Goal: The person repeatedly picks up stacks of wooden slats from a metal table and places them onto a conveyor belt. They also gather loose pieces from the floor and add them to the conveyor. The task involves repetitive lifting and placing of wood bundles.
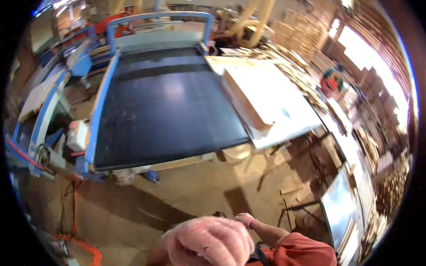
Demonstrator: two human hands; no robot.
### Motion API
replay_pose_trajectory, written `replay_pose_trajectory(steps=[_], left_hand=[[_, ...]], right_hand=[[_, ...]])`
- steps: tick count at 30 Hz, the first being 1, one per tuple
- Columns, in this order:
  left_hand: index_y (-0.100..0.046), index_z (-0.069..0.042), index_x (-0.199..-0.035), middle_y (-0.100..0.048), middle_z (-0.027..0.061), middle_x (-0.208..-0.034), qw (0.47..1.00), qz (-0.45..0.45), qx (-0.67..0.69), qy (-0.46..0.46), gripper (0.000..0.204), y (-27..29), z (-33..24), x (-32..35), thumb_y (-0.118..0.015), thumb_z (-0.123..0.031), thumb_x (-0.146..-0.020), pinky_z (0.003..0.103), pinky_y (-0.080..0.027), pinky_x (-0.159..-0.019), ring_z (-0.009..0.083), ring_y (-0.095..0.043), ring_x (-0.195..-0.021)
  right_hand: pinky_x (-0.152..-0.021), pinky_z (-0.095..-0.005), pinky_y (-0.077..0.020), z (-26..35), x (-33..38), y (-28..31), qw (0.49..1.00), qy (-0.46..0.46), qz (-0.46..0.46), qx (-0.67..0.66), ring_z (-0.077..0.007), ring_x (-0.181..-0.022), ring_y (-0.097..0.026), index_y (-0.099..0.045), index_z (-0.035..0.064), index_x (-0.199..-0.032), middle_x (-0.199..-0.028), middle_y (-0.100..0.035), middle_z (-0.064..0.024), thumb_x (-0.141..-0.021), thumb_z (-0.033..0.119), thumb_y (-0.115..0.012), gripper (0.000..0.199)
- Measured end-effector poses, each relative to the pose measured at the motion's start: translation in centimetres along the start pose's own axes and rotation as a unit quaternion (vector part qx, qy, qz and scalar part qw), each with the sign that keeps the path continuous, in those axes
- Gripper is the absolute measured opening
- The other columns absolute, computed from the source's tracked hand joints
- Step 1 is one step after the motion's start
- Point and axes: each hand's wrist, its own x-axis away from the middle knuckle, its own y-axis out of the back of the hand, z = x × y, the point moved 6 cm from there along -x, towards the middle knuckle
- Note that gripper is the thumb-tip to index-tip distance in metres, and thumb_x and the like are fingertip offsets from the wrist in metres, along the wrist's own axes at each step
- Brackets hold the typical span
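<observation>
My left hand (208,241) is raised close in front of me at the lower middle, pale and dusty-looking, with its fingers curled in. Whatever may be inside the curl is hidden. Lower down and further right is my right hand (245,218), at the end of a bare forearm below a red sleeve (308,250); its fingers are too small to make out. Neither hand touches the wide black belt table (168,106) with blue side rails ahead of me. Along its right side, a thick wooden board (246,99) lies on a pale side table (290,99).
Stacked boards and loose slats (295,71) fill the far right, where a person (332,82) in red is. A grey metal-topped table (339,199) stands at right. A white container (77,135) sits left of the belt. An orange hose (84,246) lies on the floor.
</observation>
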Motion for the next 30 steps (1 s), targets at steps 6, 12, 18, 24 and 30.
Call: replay_pose_trajectory(steps=[6, 12, 18, 24, 30], left_hand=[[-0.078, -0.001, -0.107, -0.075, 0.0129, -0.102, 0.99, 0.071, 0.12, 0.017, 0.018, -3.9, 20.8, -8.5, -0.078, -0.018, -0.101, 0.044, -0.059, -0.078, 0.0296, -0.072, -0.09], [-0.079, 0.001, -0.111, -0.075, 0.0163, -0.105, 0.976, 0.077, 0.204, -0.009, 0.022, -5.9, 29.3, -11.6, -0.081, -0.016, -0.097, 0.047, -0.06, -0.078, 0.0319, -0.073, -0.086], [-0.078, 0.0, -0.12, -0.075, 0.0184, -0.108, 0.914, 0.014, 0.364, 0.181, 0.031, -9.3, 41.4, -12.3, -0.079, -0.024, -0.102, 0.049, -0.061, -0.084, 0.0316, -0.075, -0.092], [-0.078, 0.003, -0.121, -0.076, 0.0218, -0.111, 0.882, 0.096, 0.444, 0.128, 0.036, -8.9, 52.5, -13.4, -0.067, -0.029, -0.109, 0.046, -0.062, -0.083, 0.0325, -0.076, -0.084], [-0.077, 0.009, -0.112, -0.073, 0.0224, -0.091, 0.858, -0.063, 0.475, 0.187, 0.03, -7.0, 57.4, -14.9, -0.076, -0.019, -0.102, 0.043, -0.058, -0.059, 0.0342, -0.073, -0.072]], right_hand=[[-0.062, -0.0381, -0.0552, -11.7, 10.8, -8.5, 0.804, -0.339, -0.077, -0.482, -0.0191, -0.065, -0.066, -0.073, 0.0074, -0.09, -0.081, -0.071, -0.0048, -0.103, 0.023, -0.06, 0.024], [-0.092, -0.0476, -0.0602, -15.1, 17.7, -5.1, 0.982, -0.138, -0.127, 0.041, -0.0353, -0.11, -0.073, -0.073, 0.0099, -0.104, -0.112, -0.076, -0.0116, -0.093, 0.022, -0.066, 0.017], [-0.093, -0.0408, -0.0589, -20.9, 22.8, -4.4, 0.864, -0.289, -0.284, -0.299, -0.0278, -0.096, -0.074, -0.075, 0.0035, -0.103, -0.095, -0.075, -0.0125, -0.098, 0.026, -0.067, 0.025], [-0.055, -0.0319, -0.047, -25.6, 28.8, -10.6, 0.628, -0.408, -0.334, -0.572, -0.0143, -0.06, -0.055, -0.074, 0.0076, -0.096, -0.081, -0.066, -0.0053, -0.1, 0.023, -0.062, 0.02], [-0.105, -0.0482, -0.0536, -22.8, 28.9, -6.8, 0.67, -0.494, -0.247, -0.496, -0.0415, -0.123, -0.07, -0.079, 0.0029, -0.118, -0.125, -0.076, -0.0233, -0.095, 0.037, -0.055, 0.048]])
